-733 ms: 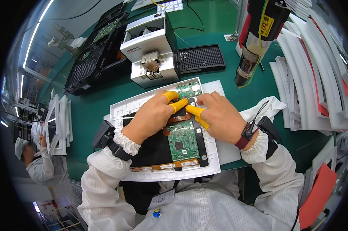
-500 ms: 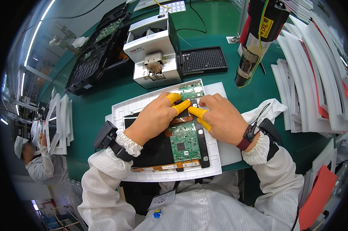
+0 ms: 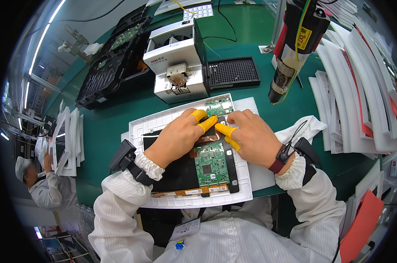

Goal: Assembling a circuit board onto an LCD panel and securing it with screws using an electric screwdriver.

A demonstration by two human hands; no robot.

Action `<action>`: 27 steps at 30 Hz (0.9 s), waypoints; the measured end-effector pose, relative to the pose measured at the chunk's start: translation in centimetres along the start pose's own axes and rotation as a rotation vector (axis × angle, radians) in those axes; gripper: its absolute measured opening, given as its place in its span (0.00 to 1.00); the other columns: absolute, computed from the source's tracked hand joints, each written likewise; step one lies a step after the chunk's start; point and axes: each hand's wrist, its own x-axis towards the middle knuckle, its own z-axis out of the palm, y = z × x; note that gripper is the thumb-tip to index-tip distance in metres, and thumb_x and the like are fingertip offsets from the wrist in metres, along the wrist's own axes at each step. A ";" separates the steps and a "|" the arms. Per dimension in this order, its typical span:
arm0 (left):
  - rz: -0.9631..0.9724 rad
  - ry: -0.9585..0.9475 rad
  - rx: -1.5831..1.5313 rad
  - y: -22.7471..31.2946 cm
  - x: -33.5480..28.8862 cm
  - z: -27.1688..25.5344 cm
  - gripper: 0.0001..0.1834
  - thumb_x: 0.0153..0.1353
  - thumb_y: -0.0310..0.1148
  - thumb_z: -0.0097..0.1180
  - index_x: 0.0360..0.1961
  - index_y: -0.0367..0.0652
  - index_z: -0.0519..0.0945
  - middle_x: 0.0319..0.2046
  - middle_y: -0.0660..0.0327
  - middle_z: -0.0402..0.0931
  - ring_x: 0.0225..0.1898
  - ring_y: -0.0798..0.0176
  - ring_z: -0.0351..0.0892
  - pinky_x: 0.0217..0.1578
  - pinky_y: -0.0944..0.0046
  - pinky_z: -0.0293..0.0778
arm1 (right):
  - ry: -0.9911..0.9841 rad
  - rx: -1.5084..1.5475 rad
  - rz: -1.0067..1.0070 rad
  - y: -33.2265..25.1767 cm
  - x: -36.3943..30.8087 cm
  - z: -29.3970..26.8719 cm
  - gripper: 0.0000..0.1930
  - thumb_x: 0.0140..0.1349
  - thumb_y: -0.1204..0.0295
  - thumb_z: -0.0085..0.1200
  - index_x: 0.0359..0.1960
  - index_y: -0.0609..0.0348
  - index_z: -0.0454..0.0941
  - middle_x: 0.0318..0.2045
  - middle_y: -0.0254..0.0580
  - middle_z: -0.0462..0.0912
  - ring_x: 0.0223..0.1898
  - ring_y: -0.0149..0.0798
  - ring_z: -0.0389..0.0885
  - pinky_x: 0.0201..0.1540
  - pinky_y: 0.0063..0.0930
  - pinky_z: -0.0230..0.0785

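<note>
A white plastic display housing (image 3: 139,126) lies on the bench in front of me with its electronics exposed. Inside it are a large green circuit board (image 3: 211,164), a smaller green board (image 3: 219,106) at the far end and a copper-coloured flat cable (image 3: 208,139). My left hand (image 3: 176,136) reaches over the black panel, yellow finger cots on its fingertips, closed near the small board. Opposite it, my right hand (image 3: 254,140), also in yellow finger cots, is closed with its fingertips almost meeting the left ones. Whatever lies between the fingertips is too small or hidden to name.
A white screw feeder machine (image 3: 176,65) stands beyond the housing, with a black perforated tray (image 3: 232,72) beside it. An electric screwdriver (image 3: 290,57) hangs at the right. Foam-separated panels (image 3: 352,83) are stacked far right, black trays (image 3: 104,74) at the left. A co-worker (image 3: 47,184) sits left.
The whole view has shifted slightly. Both hands stay at the same spot by the small board, with hardly any visible finger movement.
</note>
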 end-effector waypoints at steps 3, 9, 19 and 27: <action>-0.001 0.002 -0.035 0.1 0.1 -0.4 0.23 0.55 0.24 0.55 0.55 0.41 0.80 0.51 0.53 0.75 0.52 0.51 0.73 0.55 0.60 0.72 | -0.007 -0.009 0.003 0.0 -0.1 0.0 0.08 0.53 0.72 0.61 0.32 0.63 0.85 0.44 0.42 0.76 0.47 0.44 0.72 0.46 0.36 0.69; 0.004 0.008 -0.053 0.3 -0.3 -0.6 0.23 0.56 0.22 0.54 0.54 0.42 0.81 0.52 0.51 0.75 0.54 0.49 0.73 0.57 0.59 0.71 | -0.142 0.024 0.069 -0.3 0.2 -0.6 0.17 0.51 0.78 0.64 0.44 0.65 0.82 0.50 0.48 0.75 0.52 0.47 0.70 0.53 0.37 0.68; -0.006 0.030 -0.079 0.4 -0.1 -0.7 0.24 0.54 0.20 0.55 0.54 0.43 0.81 0.52 0.52 0.75 0.53 0.50 0.73 0.57 0.59 0.71 | -0.019 0.031 0.005 0.4 0.0 0.2 0.10 0.54 0.72 0.61 0.37 0.62 0.84 0.45 0.44 0.75 0.47 0.45 0.71 0.48 0.37 0.69; 0.022 0.014 -0.077 0.0 0.0 -0.7 0.23 0.54 0.20 0.55 0.53 0.42 0.81 0.51 0.52 0.75 0.54 0.50 0.73 0.57 0.59 0.71 | 0.000 0.043 -0.004 0.3 0.0 0.1 0.09 0.53 0.73 0.61 0.36 0.61 0.84 0.45 0.43 0.75 0.48 0.44 0.71 0.48 0.36 0.69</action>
